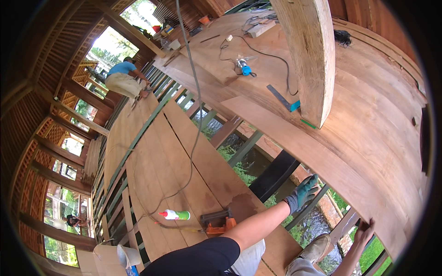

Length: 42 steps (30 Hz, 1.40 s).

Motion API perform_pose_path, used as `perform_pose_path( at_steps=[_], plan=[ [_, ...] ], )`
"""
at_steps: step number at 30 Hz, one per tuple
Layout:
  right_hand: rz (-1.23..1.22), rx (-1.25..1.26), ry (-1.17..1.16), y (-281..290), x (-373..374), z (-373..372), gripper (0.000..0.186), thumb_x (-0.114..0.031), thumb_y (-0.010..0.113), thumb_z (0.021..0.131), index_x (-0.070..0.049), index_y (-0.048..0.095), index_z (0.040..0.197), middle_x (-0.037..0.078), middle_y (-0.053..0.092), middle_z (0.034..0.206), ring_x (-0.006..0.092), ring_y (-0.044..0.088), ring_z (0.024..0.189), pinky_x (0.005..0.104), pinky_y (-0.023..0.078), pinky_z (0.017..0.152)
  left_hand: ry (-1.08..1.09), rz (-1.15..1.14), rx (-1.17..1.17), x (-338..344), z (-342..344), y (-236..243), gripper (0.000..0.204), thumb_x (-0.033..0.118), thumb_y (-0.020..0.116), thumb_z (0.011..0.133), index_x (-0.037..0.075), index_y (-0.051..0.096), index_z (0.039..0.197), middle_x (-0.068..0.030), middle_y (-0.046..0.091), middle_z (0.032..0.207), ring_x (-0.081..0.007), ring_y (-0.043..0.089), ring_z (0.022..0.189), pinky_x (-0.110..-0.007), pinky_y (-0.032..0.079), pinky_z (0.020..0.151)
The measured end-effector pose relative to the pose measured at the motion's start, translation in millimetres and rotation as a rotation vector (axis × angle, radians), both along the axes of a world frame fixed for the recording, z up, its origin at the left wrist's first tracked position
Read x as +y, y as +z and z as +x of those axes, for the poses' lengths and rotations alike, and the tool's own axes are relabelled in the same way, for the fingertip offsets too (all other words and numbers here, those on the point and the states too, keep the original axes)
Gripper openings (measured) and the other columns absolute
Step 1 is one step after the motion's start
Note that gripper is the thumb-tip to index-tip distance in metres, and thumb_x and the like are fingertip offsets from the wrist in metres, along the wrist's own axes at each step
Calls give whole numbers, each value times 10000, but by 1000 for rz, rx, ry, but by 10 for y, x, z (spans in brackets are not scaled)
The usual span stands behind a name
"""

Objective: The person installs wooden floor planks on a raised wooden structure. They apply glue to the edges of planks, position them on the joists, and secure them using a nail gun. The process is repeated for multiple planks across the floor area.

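Note:
My left hand, in a grey and teal work glove, reaches out with its fingers stretched beside the near edge of a long wooden floorboard. Whether it touches the board I cannot tell. Bare, my right hand grips that same edge farther to the right, with fingertips against the wood. Under both hands the floor is open between joists. Beside my left forearm lies an orange and black tool. A white and green glue bottle with a red cap rests on the boards left of it.
A thick wooden post stands on the laid floor, with a try square and a blue power tool nearby. A cable crosses the boards. Water and plants show below. Another person bends at the far left. A bucket stands lower left.

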State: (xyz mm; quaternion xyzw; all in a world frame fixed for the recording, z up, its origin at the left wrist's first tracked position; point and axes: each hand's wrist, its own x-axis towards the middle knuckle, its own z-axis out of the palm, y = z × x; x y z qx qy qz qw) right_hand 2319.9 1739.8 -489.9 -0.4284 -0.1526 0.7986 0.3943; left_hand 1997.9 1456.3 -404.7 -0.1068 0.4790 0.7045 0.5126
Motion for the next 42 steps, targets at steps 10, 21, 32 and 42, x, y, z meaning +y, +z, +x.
perform_pose_path(
  at_steps=[10, 21, 32, 42],
  plan=[
    [57, -38, 34, 1000, -1771, 665, 389, -170, 629, 934, -13, 550, 1281, 127, 636, 1261, 234, 638, 1117, 346, 590, 878, 397, 71, 13, -749, 687, 311, 402, 198, 699, 910, 34, 615, 1268, -27, 621, 1242, -146, 567, 1150, -311, 452, 1031],
    [-284, -116, 371, 1263, -2944, 953, 299, -163, 643, 918, 1, 612, 1165, 137, 691, 1108, 236, 685, 968, 345, 591, 795, 333, -65, -100, -1434, 1090, 439, 389, 250, 706, 906, 62, 623, 1236, -36, 642, 1140, -175, 632, 1035, -334, 544, 888],
    [-226, -149, 593, 1367, -3010, 1204, 268, -143, 640, 914, 8, 621, 1135, 139, 695, 1082, 238, 687, 948, 343, 586, 776, 352, -11, -52, -1519, 1349, 362, 357, 207, 684, 906, 62, 609, 1223, -59, 647, 1118, -204, 657, 975, -359, 577, 830],
    [-226, -220, 643, 1299, -3381, 1689, 240, -124, 636, 912, 14, 629, 1108, 142, 699, 1058, 240, 689, 930, 342, 582, 759, 451, -62, 24, -1657, 1602, -119, 438, 214, 696, 876, 28, 587, 1257, -95, 639, 1136, -237, 627, 1058, -392, 532, 916]
  ],
)
